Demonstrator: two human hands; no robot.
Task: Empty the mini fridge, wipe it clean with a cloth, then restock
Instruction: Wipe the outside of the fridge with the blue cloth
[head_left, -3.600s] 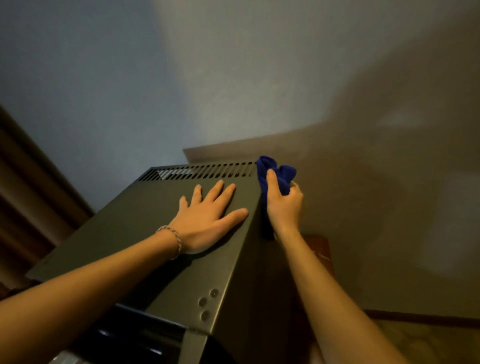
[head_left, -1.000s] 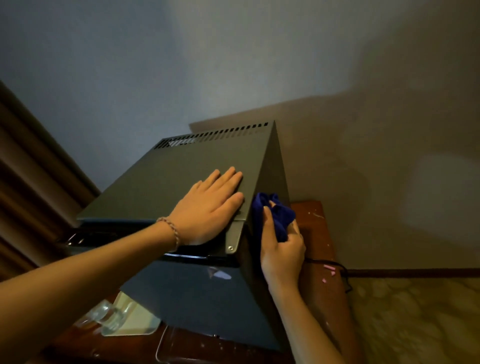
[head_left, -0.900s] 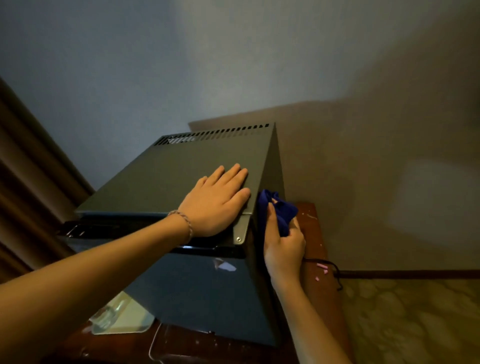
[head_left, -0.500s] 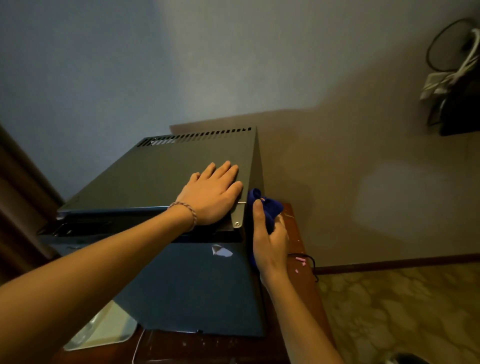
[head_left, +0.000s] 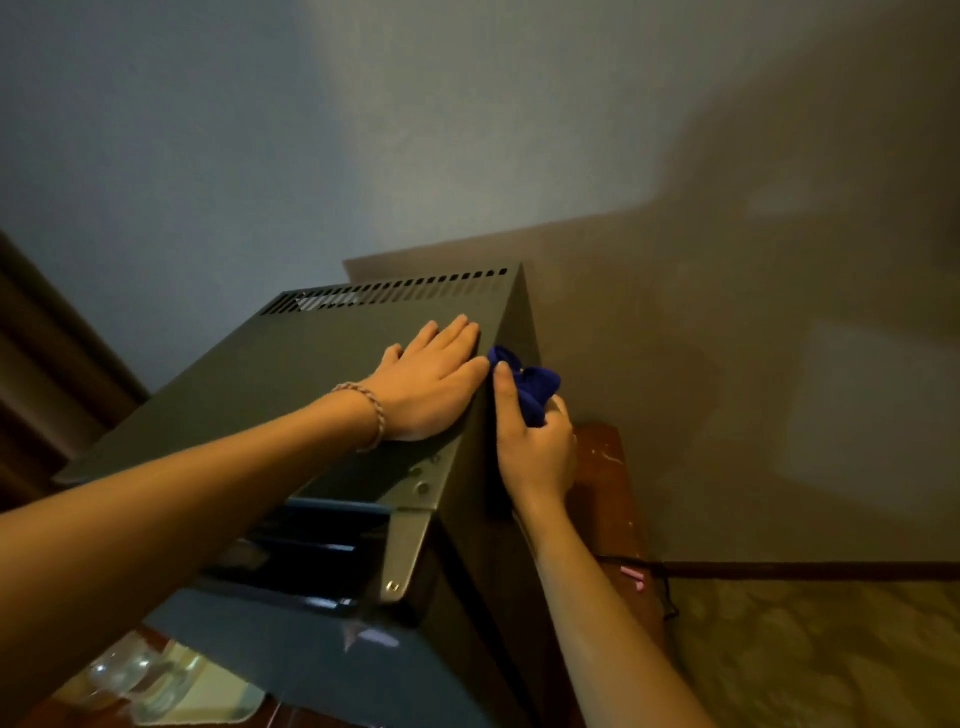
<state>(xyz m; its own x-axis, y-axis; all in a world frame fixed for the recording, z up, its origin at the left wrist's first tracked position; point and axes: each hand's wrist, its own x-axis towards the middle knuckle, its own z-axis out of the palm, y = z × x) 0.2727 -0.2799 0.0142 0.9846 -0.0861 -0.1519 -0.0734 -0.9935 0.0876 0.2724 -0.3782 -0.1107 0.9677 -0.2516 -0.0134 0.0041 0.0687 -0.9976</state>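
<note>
A dark grey mini fridge (head_left: 291, 374) stands on a wooden cabinet, seen from above, with a row of vent slots along its back edge. My left hand (head_left: 431, 379) lies flat on the fridge top near its right edge, fingers straight. My right hand (head_left: 535, 447) grips a bunched blue cloth (head_left: 530, 387) and holds it against the upper part of the fridge's right side wall. The fridge door shows as a dark panel at the bottom; the fridge's inside is hidden.
The brown wooden cabinet (head_left: 608, 483) sticks out to the right of the fridge. A black cable (head_left: 660, 582) hangs off its right edge by small pink bits. A pale tray with clear glassware (head_left: 150, 680) sits at lower left. Walls stand close behind and right; curtain at left.
My right hand has slid the blue cloth along the fridge's right side wall, now higher and nearer the top edge. My left hand stays flat on the top. The camera has moved closer.
</note>
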